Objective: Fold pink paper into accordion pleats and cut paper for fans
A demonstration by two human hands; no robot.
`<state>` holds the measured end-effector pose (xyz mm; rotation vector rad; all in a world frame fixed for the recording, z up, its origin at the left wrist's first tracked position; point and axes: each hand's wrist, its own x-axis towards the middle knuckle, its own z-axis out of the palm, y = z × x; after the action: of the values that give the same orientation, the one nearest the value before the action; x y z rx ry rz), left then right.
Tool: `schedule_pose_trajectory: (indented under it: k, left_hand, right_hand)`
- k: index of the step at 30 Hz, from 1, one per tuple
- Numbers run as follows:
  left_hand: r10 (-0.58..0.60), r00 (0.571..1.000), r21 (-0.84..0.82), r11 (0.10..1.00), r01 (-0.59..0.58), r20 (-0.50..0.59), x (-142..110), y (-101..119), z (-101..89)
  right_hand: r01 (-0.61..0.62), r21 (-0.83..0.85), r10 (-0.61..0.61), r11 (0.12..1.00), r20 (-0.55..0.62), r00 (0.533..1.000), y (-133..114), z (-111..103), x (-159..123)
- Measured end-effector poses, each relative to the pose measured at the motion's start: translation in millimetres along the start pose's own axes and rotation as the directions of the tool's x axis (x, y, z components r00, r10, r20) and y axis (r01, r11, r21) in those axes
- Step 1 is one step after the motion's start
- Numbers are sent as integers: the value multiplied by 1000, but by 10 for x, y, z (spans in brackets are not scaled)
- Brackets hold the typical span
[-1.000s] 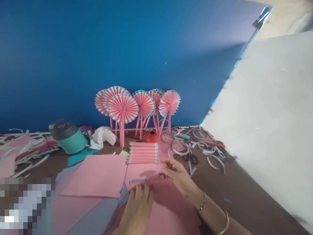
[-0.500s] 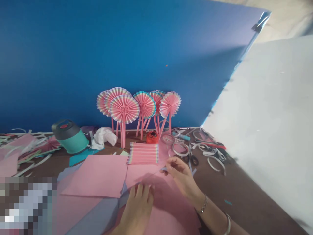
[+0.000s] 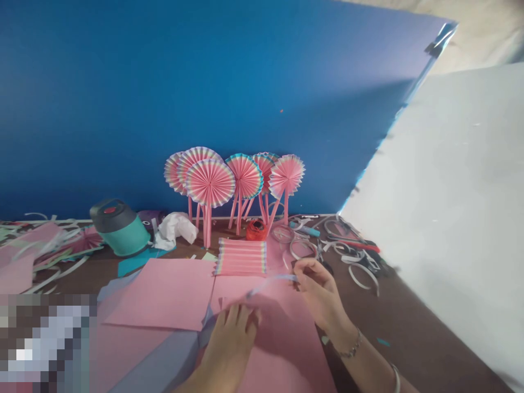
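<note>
My left hand (image 3: 231, 338) lies on the pink paper (image 3: 282, 349), pressing on it with fingers stretched forward. Between the thumb and fingers of my right hand (image 3: 321, 292) is the end of a thin pale strip (image 3: 272, 279). It is held just above the paper and curves left toward my left fingertips; whether its far end is stuck to the sheet I cannot tell. Just beyond lies an accordion-folded pink paper (image 3: 241, 257) with striped side edges. Another pink sheet (image 3: 167, 289) rests to the left, partly over bluish-grey paper (image 3: 164, 363).
Several round pink paper fans (image 3: 210, 183) stand against the blue panel (image 3: 123, 98). A teal and black jug (image 3: 123, 232), crumpled white tissue (image 3: 176, 229) and a red string ball (image 3: 256, 229) line the back. Loose curled strips (image 3: 360, 273) litter the right and a pink pile (image 3: 24, 267) the left.
My right hand has moved to the right, drawing out a longer stretch of the pale strip above the paper. My left hand stays in nearly the same place.
</note>
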<state>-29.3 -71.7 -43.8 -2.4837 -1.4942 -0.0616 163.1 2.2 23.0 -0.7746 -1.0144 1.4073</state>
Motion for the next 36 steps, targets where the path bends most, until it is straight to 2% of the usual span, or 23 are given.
schedule_pose_trajectory:
  k: [5, 8, 11, 12, 14, 16, 19, 20, 22, 25, 28, 32, 36]
  left_hand:
    - [-38, 995, -113, 992, 48, 95, 14, -43, -88]
    - [-110, 991, -275, 953, 128, 80, 26, -135, -178]
    - [-177, 984, -482, 859, 170, 33, 62, -240, -250]
    - [-211, 978, -572, 802, 172, -2, 80, -266, -267]
    - [-305, 952, -764, 619, 183, -20, 118, -300, -298]
    - [-363, 926, -896, 371, 244, 102, 159, -311, -331]
    - [-292, 885, -922, 24, 385, 362, 212, -316, -384]
    - [-256, 872, -907, -56, 416, 416, 227, -323, -396]
    - [-200, 851, -873, -161, 460, 485, 249, -351, -405]
    - [-147, 828, -829, -256, 497, 541, 265, -419, -378]
    - [-164, 819, -812, -332, 480, 551, 272, -467, -339]
    - [-129, 795, -787, -303, 538, 593, 272, -443, -366]
    - [-123, 788, -792, -213, 573, 603, 267, -379, -440]
  right_hand:
    - [-29, 33, 30, 999, -33, 999, -92, -20, 46]
    - [-48, 46, 48, 998, -3, 999, -95, -3, 52]
    - [-64, 78, 61, 995, 37, 997, -92, 12, 37]
    - [-70, 91, 65, 993, 54, 996, -92, 14, 29]
    - [-85, 110, 75, 990, 94, 993, -92, 15, 9]
    - [-97, 123, 79, 988, 138, 987, -88, 16, -9]
    - [-105, 131, 81, 986, 175, 981, -78, 22, -23]
    - [-106, 130, 82, 986, 176, 981, -76, 23, -23]
    - [-106, 124, 85, 987, 162, 983, -73, 19, -17]
    - [-103, 121, 85, 987, 142, 986, -75, 1, -2]
    - [-103, 118, 86, 988, 139, 987, -73, -16, 8]
    - [-102, 114, 85, 988, 144, 986, -56, -20, 7]
    - [-105, 115, 88, 988, 143, 986, -45, -13, 0]
